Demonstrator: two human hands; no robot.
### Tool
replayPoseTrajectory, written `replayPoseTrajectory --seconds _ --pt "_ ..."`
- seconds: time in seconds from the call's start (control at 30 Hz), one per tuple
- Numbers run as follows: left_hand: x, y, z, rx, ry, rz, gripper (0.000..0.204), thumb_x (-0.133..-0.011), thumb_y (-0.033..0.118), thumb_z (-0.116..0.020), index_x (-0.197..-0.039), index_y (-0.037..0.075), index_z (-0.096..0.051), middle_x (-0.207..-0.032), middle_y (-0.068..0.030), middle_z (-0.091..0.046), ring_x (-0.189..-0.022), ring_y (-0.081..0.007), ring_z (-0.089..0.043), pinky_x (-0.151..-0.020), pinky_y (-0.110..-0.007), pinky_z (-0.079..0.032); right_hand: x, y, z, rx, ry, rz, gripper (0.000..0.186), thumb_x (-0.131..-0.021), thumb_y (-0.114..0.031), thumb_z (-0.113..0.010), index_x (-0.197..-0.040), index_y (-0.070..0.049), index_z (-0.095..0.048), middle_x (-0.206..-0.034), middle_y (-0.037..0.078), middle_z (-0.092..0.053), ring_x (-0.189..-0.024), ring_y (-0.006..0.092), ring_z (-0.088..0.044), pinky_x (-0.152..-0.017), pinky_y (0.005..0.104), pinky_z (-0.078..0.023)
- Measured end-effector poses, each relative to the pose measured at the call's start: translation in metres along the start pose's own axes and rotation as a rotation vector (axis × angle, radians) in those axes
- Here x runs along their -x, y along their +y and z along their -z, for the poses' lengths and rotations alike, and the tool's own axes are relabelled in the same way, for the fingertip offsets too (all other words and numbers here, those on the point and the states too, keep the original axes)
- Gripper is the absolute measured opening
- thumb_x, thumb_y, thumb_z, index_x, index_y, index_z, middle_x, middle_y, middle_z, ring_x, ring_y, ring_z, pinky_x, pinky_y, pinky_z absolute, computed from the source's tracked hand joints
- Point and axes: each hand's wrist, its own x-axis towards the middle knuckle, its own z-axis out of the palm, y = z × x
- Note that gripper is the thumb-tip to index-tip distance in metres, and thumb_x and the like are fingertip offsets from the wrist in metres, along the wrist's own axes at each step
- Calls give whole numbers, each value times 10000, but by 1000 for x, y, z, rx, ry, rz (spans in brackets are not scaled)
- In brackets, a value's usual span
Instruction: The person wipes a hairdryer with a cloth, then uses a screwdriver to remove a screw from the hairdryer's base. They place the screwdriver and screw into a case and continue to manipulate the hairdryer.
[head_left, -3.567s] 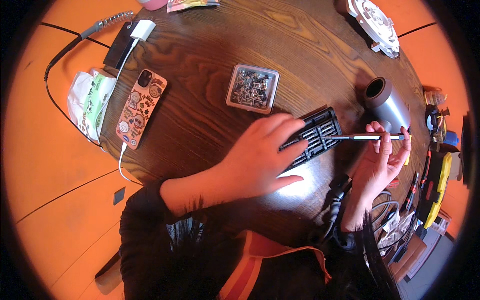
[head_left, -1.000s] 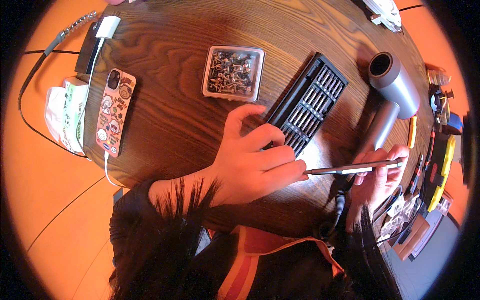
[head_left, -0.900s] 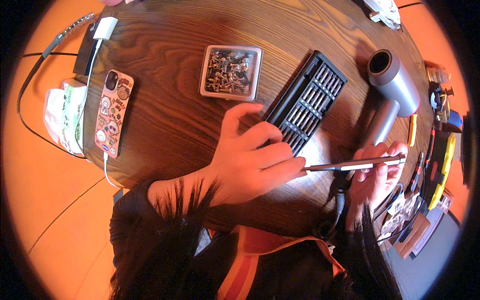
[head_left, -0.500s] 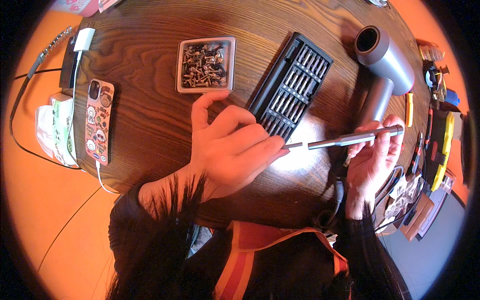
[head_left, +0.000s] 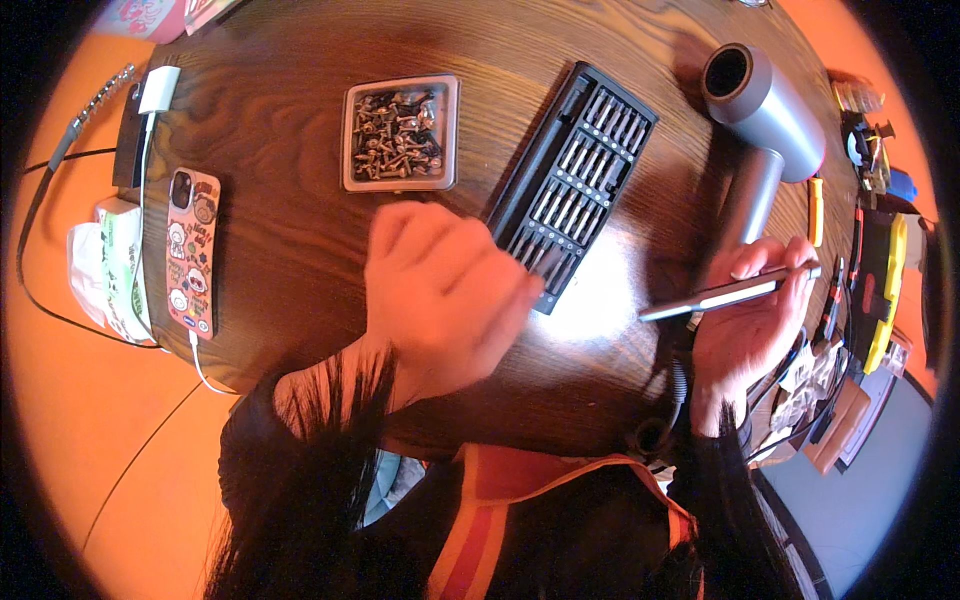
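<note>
My left hand (head_left: 445,295) is curled and blurred just below the black bit case (head_left: 575,175); something small and blurred seems to be at its fingertips, too unclear to name. The case lies open at a slant, with rows of metal bits in it. My right hand (head_left: 755,330) grips a slim silver screwdriver (head_left: 715,298), held slanting toward the middle of the table, its tip apart from my left hand. A small square box of screws (head_left: 400,135) sits above my left hand. A grey hair dryer (head_left: 780,120) lies above my right hand.
On the wooden table (head_left: 280,300) are a stickered phone (head_left: 192,255) on a white cable and a white charger (head_left: 160,90). A tissue pack (head_left: 100,270) is at the left edge. Tools, including a yellow-edged one (head_left: 885,290), crowd the right edge beside dark cords (head_left: 678,385).
The bit case has moved up, away from my hands, since the earliest frame. My left hand has just parted from the screwdriver's tip, moving left and curling. My right hand still holds the screwdriver.
</note>
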Motion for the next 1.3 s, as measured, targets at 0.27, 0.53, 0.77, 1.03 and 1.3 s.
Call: replayPoseTrajectory --seconds 0.27,0.53,0.77,1.03,1.3 --pt "3 4 -3 293 -123 -273 220 -622 238 -712 -712 144 -535 -680 16 -447 -652 -162 -487 -616 -292 -374 12 -25 -17 541 -611 -136 225 -759 -140 -704 -919 -37 -584 -691 72 -588 -513 151 -537 -440 260 -428" --pt "6 9 -10 324 -141 -313 235 -631 246 -707 -731 111 -542 -675 8 -454 -634 -159 -495 -591 -288 -380 11 -17 -25 550 -919 -22 136 -688 14 -690 -815 -2 -643 -760 121 -639 -666 211 -627 -548 272 -502" --pt "-4 12 2 -79 -474 34 709 -716 450 -615 -1259 29 -438 -1342 -201 -345 -1252 -383 -299 -1015 -485 -255 11 -23 -18 940 -756 298 249 -702 -45 -639 -939 32 -626 -857 143 -626 -754 240 -624 -616 305 -515" --pt "15 36 -14 54 -469 29 624 -665 387 -684 -1162 36 -548 -1263 -181 -436 -1033 -326 -466 -879 -396 -378 1 -9 -14 1327 -621 585 333 -589 2 -619 -921 25 -629 -889 160 -636 -756 243 -626 -649 292 -517" --pt "22 36 -15 50 -442 4 584 -678 418 -656 -1129 59 -560 -1235 -153 -462 -983 -286 -479 -790 -406 -348 4 1 -15 1429 -686 542 358 -527 82 -645 -877 6 -639 -836 107 -659 -675 195 -580 -598 275 -482"
